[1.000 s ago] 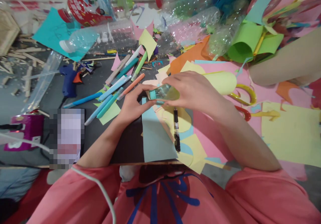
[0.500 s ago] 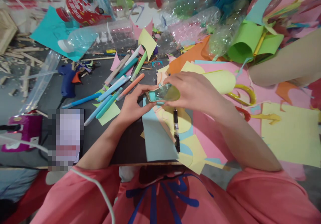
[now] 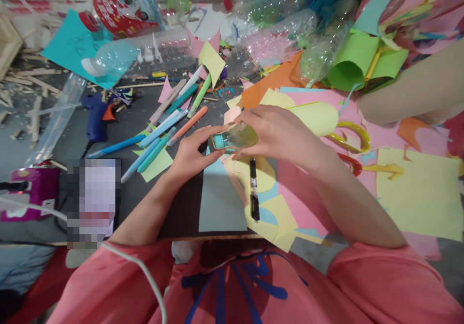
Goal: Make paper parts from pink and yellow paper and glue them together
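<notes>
Between my hands is a small clear bottle-like piece [image 3: 237,137] with a teal end, lying on its side; a thin pale strip runs along its edges. My left hand [image 3: 192,152] pinches the teal end between thumb and fingers. Around the other end curls my right hand [image 3: 277,130], thumb below and fingers above. Part of the piece is hidden by the fingers. Beneath it lie a grey-blue paper sheet [image 3: 222,196] and yellow paper cutouts [image 3: 266,174]. A black pen [image 3: 254,188] rests on the yellow paper, just below my right hand.
Several markers [image 3: 163,130], a blue glue gun [image 3: 97,118] and a phone [image 3: 97,193] lie to the left. Yellow-handled scissors [image 3: 353,138] and pink paper [image 3: 297,193] are at right, near another person's arm [image 3: 413,89]. Plastic bottles [image 3: 152,51] line the back.
The lower part of the grey-blue sheet has shifted left, away from the pen. My hands keep the small clear piece almost in place, with only a slight shift.
</notes>
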`<state>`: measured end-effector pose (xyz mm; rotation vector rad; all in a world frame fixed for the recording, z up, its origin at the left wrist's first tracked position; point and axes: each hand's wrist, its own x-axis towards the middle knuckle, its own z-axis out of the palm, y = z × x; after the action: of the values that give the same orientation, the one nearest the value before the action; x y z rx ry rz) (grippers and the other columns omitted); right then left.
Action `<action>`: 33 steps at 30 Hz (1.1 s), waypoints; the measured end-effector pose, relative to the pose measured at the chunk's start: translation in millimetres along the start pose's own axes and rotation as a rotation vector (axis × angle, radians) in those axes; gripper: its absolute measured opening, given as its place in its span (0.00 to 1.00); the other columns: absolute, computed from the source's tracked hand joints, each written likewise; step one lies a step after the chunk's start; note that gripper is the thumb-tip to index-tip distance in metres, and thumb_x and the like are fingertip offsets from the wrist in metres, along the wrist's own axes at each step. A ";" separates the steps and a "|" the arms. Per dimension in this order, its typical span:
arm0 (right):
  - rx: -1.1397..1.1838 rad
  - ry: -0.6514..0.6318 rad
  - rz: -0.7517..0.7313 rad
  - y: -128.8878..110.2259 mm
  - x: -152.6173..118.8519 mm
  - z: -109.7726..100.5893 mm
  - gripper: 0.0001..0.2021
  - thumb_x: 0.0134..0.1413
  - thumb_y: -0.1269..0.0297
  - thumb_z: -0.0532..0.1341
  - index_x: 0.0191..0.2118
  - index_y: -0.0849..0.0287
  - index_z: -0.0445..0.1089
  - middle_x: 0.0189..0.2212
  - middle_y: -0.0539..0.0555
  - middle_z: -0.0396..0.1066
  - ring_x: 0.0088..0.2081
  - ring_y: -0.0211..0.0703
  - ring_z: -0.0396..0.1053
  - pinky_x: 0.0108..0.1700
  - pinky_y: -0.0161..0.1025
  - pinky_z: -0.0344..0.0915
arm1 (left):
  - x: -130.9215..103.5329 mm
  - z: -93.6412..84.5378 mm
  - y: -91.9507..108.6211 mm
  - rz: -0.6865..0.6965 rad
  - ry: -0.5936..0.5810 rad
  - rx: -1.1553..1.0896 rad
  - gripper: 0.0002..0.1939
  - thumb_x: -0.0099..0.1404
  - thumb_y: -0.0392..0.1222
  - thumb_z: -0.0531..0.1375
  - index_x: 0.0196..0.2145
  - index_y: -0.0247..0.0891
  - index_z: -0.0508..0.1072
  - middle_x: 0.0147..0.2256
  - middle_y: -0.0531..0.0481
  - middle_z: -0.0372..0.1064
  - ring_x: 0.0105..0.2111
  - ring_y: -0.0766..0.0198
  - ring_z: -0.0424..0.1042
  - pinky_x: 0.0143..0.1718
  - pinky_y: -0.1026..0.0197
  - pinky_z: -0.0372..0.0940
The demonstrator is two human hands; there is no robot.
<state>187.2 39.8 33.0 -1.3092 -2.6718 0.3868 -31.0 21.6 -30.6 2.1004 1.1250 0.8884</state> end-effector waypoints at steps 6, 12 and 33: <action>-0.001 -0.029 -0.003 0.6 -0.3 -1.2 0.26 0.48 0.52 0.71 0.48 0.64 0.70 0.39 0.61 0.76 0.40 0.55 0.72 0.37 0.41 0.58 | 0.7 -1.4 0.1 -0.013 -0.045 0.022 0.21 0.65 0.49 0.63 0.53 0.40 0.75 0.51 0.45 0.77 0.53 0.53 0.75 0.61 0.50 0.65; 0.004 0.004 -0.015 1.2 -0.5 1.0 0.24 0.50 0.53 0.70 0.48 0.62 0.70 0.38 0.60 0.76 0.39 0.53 0.71 0.36 0.40 0.57 | -0.1 -1.8 -3.1 -0.023 -0.061 0.016 0.21 0.65 0.47 0.63 0.55 0.40 0.74 0.53 0.45 0.76 0.54 0.53 0.74 0.61 0.49 0.65; -0.049 -0.053 0.009 -2.9 0.8 3.7 0.34 0.48 0.53 0.71 0.56 0.65 0.64 0.39 0.62 0.76 0.41 0.57 0.72 0.38 0.42 0.60 | -3.9 4.0 -7.7 -0.018 -0.073 0.162 0.22 0.63 0.50 0.65 0.54 0.44 0.74 0.52 0.47 0.76 0.56 0.51 0.73 0.61 0.49 0.65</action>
<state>183.6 38.2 30.3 -1.3428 -2.7369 0.3648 -33.2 21.1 -39.9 2.2305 1.2113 0.7273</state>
